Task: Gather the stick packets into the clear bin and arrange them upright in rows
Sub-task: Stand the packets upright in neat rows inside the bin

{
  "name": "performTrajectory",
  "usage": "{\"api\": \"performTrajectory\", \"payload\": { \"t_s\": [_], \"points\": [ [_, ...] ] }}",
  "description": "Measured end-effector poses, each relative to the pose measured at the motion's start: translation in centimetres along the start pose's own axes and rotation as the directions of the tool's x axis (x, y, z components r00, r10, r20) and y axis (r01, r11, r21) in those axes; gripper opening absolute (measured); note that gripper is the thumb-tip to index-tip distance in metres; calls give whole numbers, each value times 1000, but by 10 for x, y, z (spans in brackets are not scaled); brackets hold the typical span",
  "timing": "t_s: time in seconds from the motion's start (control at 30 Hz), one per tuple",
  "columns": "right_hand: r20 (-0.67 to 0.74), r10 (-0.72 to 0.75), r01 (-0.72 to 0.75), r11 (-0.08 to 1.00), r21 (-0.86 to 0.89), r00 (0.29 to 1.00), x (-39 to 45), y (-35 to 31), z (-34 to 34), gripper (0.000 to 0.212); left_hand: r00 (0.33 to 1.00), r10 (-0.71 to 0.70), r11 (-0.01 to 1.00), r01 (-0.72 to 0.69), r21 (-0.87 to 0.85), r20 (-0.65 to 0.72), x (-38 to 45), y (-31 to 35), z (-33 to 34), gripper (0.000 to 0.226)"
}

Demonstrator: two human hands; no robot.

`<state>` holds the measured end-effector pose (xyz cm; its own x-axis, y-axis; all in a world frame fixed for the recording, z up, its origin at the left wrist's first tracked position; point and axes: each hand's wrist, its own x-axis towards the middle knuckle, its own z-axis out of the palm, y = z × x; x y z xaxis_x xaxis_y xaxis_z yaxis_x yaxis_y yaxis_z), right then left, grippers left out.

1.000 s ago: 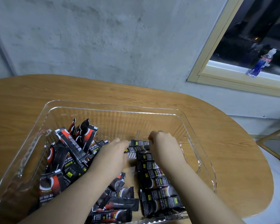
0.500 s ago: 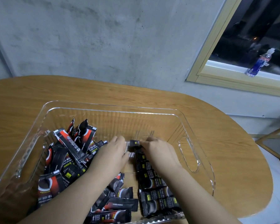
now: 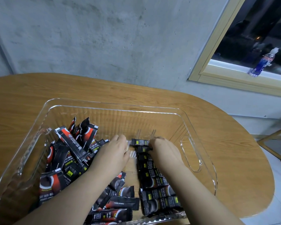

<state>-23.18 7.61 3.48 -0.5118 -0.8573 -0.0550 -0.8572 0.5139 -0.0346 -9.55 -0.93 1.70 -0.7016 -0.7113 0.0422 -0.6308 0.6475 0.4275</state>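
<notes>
The clear bin [image 3: 113, 109] stands on the wooden table. A loose heap of black-and-red stick packets [image 3: 71, 153] fills its left half. Along the right side a row of packets [image 3: 154, 185] stands on edge, one behind another. My right hand [image 3: 165, 153] is at the far end of that row, its fingers curled round the right end of the farthest packet [image 3: 139, 142]. My left hand [image 3: 114, 153] rests between heap and row, fingers bent downward, a small gap away from that packet's left end. Both forearms cover some packets.
The bin's far half shows bare floor, and a cut-out handle [image 3: 191, 155] is in its right wall. The wooden table [image 3: 217, 143] ends in a rounded edge at the right. A concrete wall rises behind. A blue bottle [image 3: 263, 63] stands on the window sill.
My right hand has shifted left and set the far packet against the end of the row. My left hand, which touched the packet's left end, has drawn slightly away from it.
</notes>
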Motion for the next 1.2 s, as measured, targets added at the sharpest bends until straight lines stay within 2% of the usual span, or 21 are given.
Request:
{"api": "performTrajectory", "payload": {
  "t_s": [0.1, 0.17, 0.23, 0.27, 0.37, 0.47, 0.77, 1.0, 1.2],
  "points": [
    [-18, -34, 35, 999, 22, 999, 2, -1, -1, 21, 1000, 0, 1000, 0, -21, -4, 0, 0, 1, 20],
    [-18, -176, 177, 984, 33, 984, 4, -8, -3, 35, 1000, 2, 999, -2, -38, -13, 0, -1, 1, 19],
    [36, -323, 323, 946, 2, 946, 5, -18, -5, 46, 999, 0, 998, -2, -65, -32, 1, -1, 2, 18],
    [76, -350, 353, 935, -26, 934, 5, -21, -5, 48, 999, -3, 997, 0, -74, -41, 1, -1, 2, 19],
    [164, -330, 347, 934, -88, 930, 4, -26, 1, 46, 999, -9, 997, 5, -80, -45, 0, -1, 3, 20],
    [180, -283, 303, 948, -98, 942, 5, -22, 5, 43, 999, -11, 998, 8, -70, -47, 0, -1, 3, 19],
    [62, -350, 351, 936, -20, 935, 2, -18, 2, 52, 998, -13, 997, 9, -82, -57, 2, -1, 5, 19],
    [73, -292, 296, 954, -54, 954, 3, -12, 6, 40, 998, -15, 999, 12, -49, -57, 1, -1, 5, 20],
    [17, -279, 280, 960, -4, 960, -3, -11, 0, 52, 998, -9, 998, 4, -70, -63, 2, -3, 6, 22]
  ]
}}
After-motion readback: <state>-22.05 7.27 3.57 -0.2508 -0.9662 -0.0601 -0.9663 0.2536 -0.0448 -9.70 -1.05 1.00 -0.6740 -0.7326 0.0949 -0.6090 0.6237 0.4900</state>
